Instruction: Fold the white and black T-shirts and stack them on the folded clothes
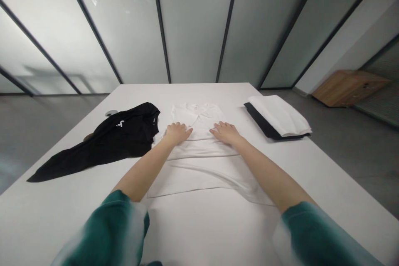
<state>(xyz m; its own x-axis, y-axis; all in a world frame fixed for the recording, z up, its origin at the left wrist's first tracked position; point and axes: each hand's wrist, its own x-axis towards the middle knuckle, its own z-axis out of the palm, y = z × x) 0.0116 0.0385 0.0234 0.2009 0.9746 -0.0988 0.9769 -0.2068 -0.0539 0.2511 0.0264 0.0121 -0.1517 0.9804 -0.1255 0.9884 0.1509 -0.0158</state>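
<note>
A white shirt (pixel 199 172) lies spread on the table in front of me, its collar end away from me and its hem toward me. Creases run across its middle, and a raised fold crosses the lower part. My left hand (pixel 178 134) rests on the shirt's left side, fingers spread and pointing forward. On the opposite side, my right hand (pixel 227 133) lies on the cloth with its fingers outstretched. Neither hand visibly grips the fabric.
To the left lies a black shirt (pixel 131 133) with a small white print. Behind it sits a small round pale object (pixel 111 113). A folded white cloth (pixel 280 114) rests on a folded black one (pixel 264 126) at the right edge of the white table (pixel 199 232). A wooden cabinet (pixel 346 87) stands beyond.
</note>
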